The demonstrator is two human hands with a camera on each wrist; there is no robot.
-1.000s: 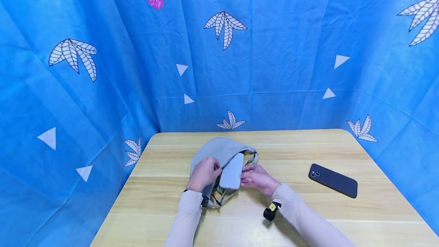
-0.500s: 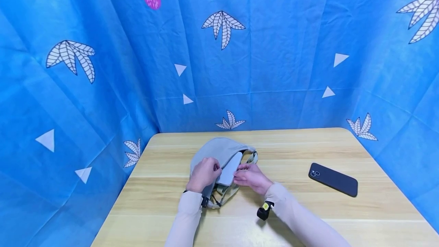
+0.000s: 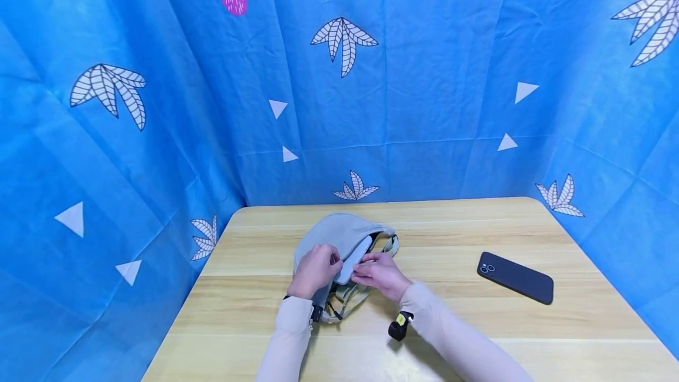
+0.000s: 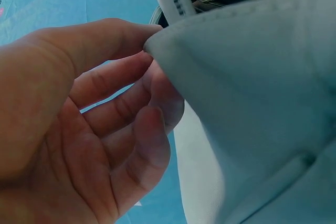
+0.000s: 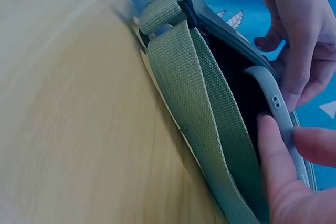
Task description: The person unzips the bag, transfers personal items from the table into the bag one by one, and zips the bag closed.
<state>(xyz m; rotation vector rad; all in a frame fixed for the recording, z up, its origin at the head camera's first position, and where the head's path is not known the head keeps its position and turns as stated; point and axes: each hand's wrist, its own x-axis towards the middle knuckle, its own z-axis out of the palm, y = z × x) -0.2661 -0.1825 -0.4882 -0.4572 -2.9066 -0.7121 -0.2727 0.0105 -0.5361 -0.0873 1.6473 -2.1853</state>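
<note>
Pinching bag (image 3: 339,233) edge, left fingers (image 4: 113,40), right fingers (image 5: 277,148) gripping white device (image 3: 353,259), wooden table (image 3: 477,335), blue backdrop (image 3: 451,75)

On the light wooden table (image 3: 477,335), the left hand (image 3: 314,270) grips the edge of a grey-green fabric sling bag (image 3: 334,233) while the right hand (image 3: 379,275) holds a flat white device (image 3: 354,258) in its opening. A black smartphone (image 3: 514,277) lies well apart.

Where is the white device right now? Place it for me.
In the head view the white device sits mid-table, partly inside the grey bag, between the left hand and the right hand.
</note>
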